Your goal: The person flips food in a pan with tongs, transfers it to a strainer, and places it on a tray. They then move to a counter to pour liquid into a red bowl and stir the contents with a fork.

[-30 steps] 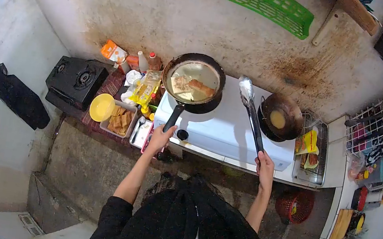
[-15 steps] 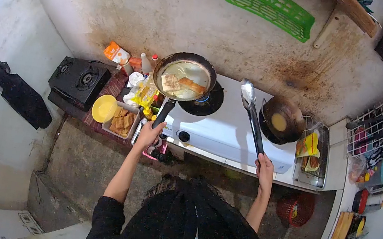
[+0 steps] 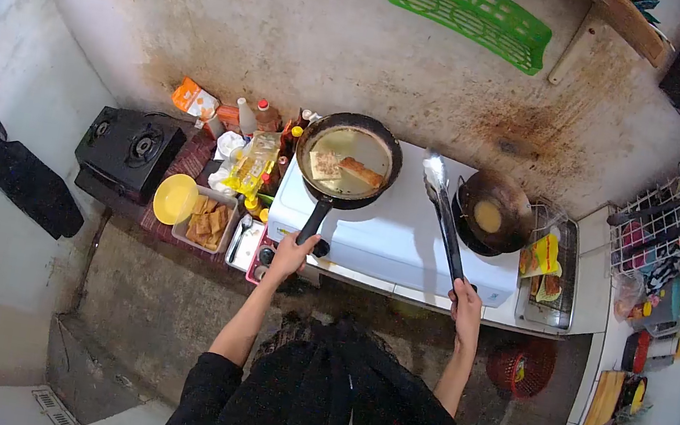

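Note:
My left hand [image 3: 292,254] is wrapped round the black handle of a frying pan [image 3: 344,199], which sits over the left burner of the white stove [image 3: 387,250]. Two pieces of food lie in oil inside it: a pale slice [image 3: 326,166] and a browned slice [image 3: 361,172]. My right hand [image 3: 465,304] grips the dark handles of metal-tipped tongs [image 3: 447,220]. They point toward the wall over the stove top, between the frying pan and a dark wok [image 3: 510,204] on the right burner. The tongs touch no food.
Left of the stove are a container of browned pieces [image 3: 211,221], a yellow bowl [image 3: 175,199], several bottles [image 3: 268,116] and a black two-burner stove [image 3: 128,147]. A wire rack tray [image 3: 545,309] stands at right. Below it is a red basket [image 3: 521,367].
The frying pan has moved right and toward me, now covering the left burner, my left hand still on its handle. The tongs have stayed nearly in place.

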Demonstrator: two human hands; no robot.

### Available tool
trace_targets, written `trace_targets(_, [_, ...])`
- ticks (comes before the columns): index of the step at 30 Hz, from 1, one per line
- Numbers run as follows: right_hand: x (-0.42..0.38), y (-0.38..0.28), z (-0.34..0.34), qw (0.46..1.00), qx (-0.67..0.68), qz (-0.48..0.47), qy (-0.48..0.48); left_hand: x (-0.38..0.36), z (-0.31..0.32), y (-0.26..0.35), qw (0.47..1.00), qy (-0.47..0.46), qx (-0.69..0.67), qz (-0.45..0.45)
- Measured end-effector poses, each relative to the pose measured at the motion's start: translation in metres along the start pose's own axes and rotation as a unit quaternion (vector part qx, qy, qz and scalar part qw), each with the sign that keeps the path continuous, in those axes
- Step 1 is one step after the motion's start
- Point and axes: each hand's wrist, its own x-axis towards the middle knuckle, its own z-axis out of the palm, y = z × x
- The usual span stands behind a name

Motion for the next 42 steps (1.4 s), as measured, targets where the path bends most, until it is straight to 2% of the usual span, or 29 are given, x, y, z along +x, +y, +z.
trace_targets(6, [0.007,0.011,-0.001,1.000,-0.020,0.014,-0.001,0.007,0.007,-0.015,1.000,-0.007,0.019,0.012])
trace_targets(9, [0.019,0.019,0.008,0.997,-0.073,-0.027,0.016,0.007,0.010,-0.015,1.000,-0.007,0.010,0.009])
trace_targets(11, [0.030,0.015,0.019,0.966,-0.217,-0.132,0.036,0.007,0.013,-0.017,1.000,-0.001,0.018,-0.012])
trace_targets(15, [0.042,-0.028,0.051,0.947,-0.304,-0.101,0.018,0.007,0.017,-0.018,1.000,0.002,0.013,-0.025])
trace_targets(17, [0.059,-0.026,0.063,0.885,-0.421,-0.194,0.038,0.006,0.021,-0.018,1.000,0.010,-0.004,-0.028])
trace_targets(19, [0.065,-0.039,0.075,0.875,-0.447,-0.186,0.021,0.005,0.023,-0.016,0.999,0.019,-0.021,-0.031])
trace_targets(21, [0.070,-0.044,0.083,0.840,-0.487,-0.239,0.003,0.003,0.023,-0.014,0.999,0.003,-0.045,-0.022])
trace_targets(28, [0.083,-0.042,0.089,0.821,-0.514,-0.247,0.010,0.000,0.023,-0.013,0.996,-0.011,-0.079,-0.037])
trace_targets(31, [0.093,-0.036,0.088,0.826,-0.502,-0.256,0.020,0.001,0.023,-0.017,0.998,-0.003,-0.043,-0.037])
trace_targets(33, [0.095,-0.036,0.087,0.824,-0.489,-0.282,0.039,0.005,0.024,-0.028,0.995,0.000,-0.079,-0.054])
trace_targets(39, [0.082,-0.062,0.072,0.842,-0.492,-0.218,0.048,0.008,0.022,-0.042,0.988,-0.028,-0.133,-0.067])
trace_targets(42, [0.080,-0.064,0.066,0.824,-0.515,-0.234,0.036,0.000,0.021,-0.034,0.987,-0.022,-0.150,-0.060])
